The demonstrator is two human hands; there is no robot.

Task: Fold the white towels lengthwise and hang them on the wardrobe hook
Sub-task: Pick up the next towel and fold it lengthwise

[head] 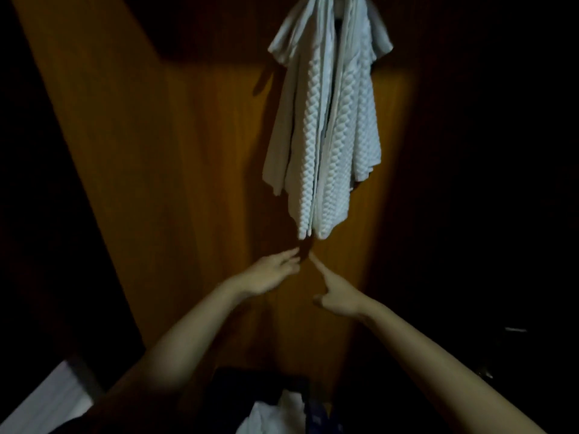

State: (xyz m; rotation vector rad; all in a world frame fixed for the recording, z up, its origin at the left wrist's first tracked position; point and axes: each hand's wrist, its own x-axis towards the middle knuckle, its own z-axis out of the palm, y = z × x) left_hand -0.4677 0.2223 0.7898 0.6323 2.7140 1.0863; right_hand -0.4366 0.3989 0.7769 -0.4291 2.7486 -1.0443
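Your left hand (pixel 272 272) reaches toward the wardrobe panel (pixel 194 189), fingers (pixel 289 254) straight and relaxed, holding nothing, just below the towels (pixel 326 126). The towels hang folded in long layers against the panel, gathered at the top where the hook is hidden by cloth; their lowest tip points down between your two hands. Your right hand (pixel 340 291) extends its index finger (pixel 316 263) toward that tip without touching it; its other fingers are curled and empty. More white cloth (pixel 275 415) lies at the bottom edge.
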